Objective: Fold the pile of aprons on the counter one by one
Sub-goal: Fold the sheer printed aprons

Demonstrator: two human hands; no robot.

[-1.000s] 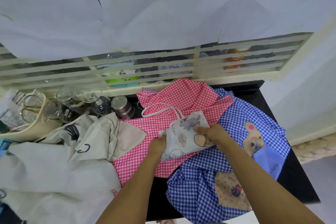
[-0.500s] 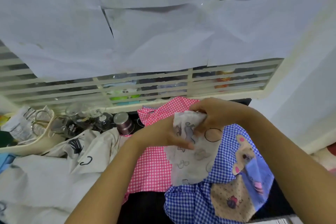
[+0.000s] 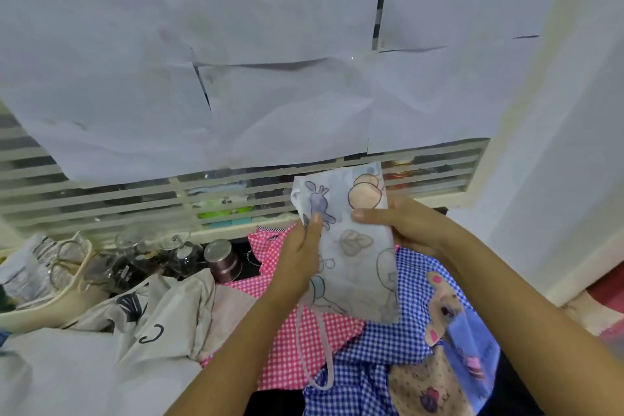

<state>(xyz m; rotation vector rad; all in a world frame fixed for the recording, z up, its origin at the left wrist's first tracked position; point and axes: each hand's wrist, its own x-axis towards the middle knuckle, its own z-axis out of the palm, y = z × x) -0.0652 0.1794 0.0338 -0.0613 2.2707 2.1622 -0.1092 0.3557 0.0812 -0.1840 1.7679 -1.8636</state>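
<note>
White paper sheets (image 3: 236,44) cover most of the wall ahead; below them runs a band of pale louvre slats (image 3: 101,199), with blurred coloured things behind the glass; the dark counter (image 3: 275,404) lies under the slats and is nearly hidden by cloth.

A small white apron printed with cartoon animals (image 3: 358,246) is held up in the air above the pile, folded into a narrow upright panel whose top edge reaches in front of the slats; its pale strap (image 3: 315,348) hangs down in a loop over the cloth below.
The left hand (image 3: 297,257) grips the panel's left edge, thumb on the front face and fingers curled behind; the right hand (image 3: 405,226) grips the right edge, its thumb laid across the front near the top and its fingers hidden behind the cloth.

Beneath the hands a pink checked apron (image 3: 297,348) lies spread on the counter; a blue checked apron (image 3: 371,365) with a bear patch (image 3: 442,307) overlaps it on the right; a crumpled cream apron (image 3: 162,324) with dark markings lies to the left, touching the pink one.
Behind the cream cloth stand a metal tumbler (image 3: 223,258) and several glass jars (image 3: 152,253), close together; a cream tray (image 3: 50,307) sits at the far left.
</note>
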